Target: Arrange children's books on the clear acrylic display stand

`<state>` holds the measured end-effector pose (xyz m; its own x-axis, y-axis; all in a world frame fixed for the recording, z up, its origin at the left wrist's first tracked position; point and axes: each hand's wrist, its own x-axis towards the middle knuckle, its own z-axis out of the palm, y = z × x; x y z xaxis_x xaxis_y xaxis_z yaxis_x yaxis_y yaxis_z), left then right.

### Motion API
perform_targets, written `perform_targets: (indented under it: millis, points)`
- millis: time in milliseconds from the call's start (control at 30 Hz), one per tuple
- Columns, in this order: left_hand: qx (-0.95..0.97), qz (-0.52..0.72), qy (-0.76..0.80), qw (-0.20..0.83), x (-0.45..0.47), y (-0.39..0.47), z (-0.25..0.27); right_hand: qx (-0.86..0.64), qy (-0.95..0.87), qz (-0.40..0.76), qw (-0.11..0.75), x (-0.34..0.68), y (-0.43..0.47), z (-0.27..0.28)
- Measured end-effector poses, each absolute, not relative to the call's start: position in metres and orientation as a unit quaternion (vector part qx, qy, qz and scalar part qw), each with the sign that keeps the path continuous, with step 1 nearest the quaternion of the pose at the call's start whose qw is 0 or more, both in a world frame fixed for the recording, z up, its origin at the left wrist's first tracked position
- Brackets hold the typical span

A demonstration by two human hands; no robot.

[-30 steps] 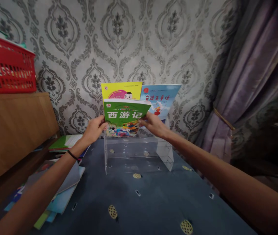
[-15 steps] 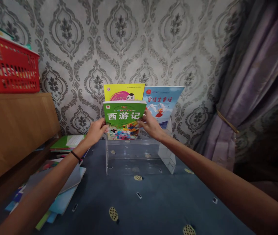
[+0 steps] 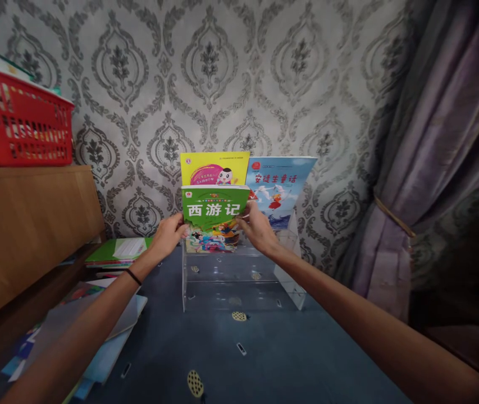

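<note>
A green picture book (image 3: pixel 214 221) with white Chinese characters is held upright between my two hands. My left hand (image 3: pixel 169 235) pinches its left edge, thumb in front. On the opposite edge, my right hand (image 3: pixel 259 229) grips with the thumb on the cover. Directly behind it a yellow book (image 3: pixel 214 167) rises above its top edge, and a blue book (image 3: pixel 279 188) leans to the right; both stand in the back of a clear acrylic rack (image 3: pixel 231 287). The green book is in front of the yellow one, at the rack's upper part; its exact seating is hidden.
Stacked books and papers (image 3: pixel 123 249) lie on the left, with loose blue and grey booklets (image 3: pixel 115 345) nearer me. A red basket (image 3: pixel 32 126) sits on a wooden cabinet (image 3: pixel 32 224). Patterned dark blue cloth (image 3: pixel 306 359) covers the surface. A purple curtain (image 3: pixel 395 247) hangs at right.
The view has tilted slightly up, so everything sits lower. The green book has sunk a little relative to the yellow book, showing more of that cover. Both hands keep their grip.
</note>
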<state>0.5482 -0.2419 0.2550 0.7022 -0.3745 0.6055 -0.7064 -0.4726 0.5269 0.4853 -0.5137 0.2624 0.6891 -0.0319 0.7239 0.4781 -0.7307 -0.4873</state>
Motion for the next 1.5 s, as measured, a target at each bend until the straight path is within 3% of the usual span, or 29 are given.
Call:
perform_targets:
  millis: [367,567,867,1500]
  points:
    - [0.837,0.279,-0.308,0.355,0.547,-0.244,0.258,-0.876,-0.023,-0.409,0.254,0.482,-0.507,0.262]
    - [0.827,0.29,-0.309,0.371,0.55,-0.246,0.254,-0.87,0.004,-0.411,0.272,0.476,-0.498,0.265]
    - [0.806,0.271,-0.284,0.444,0.557,-0.251,0.248,-0.814,-0.05,-0.449,0.365,0.485,-0.499,0.261]
    - [0.816,0.267,-0.265,0.438,0.562,-0.255,0.239,-0.82,-0.059,-0.452,0.347,0.491,-0.504,0.246]
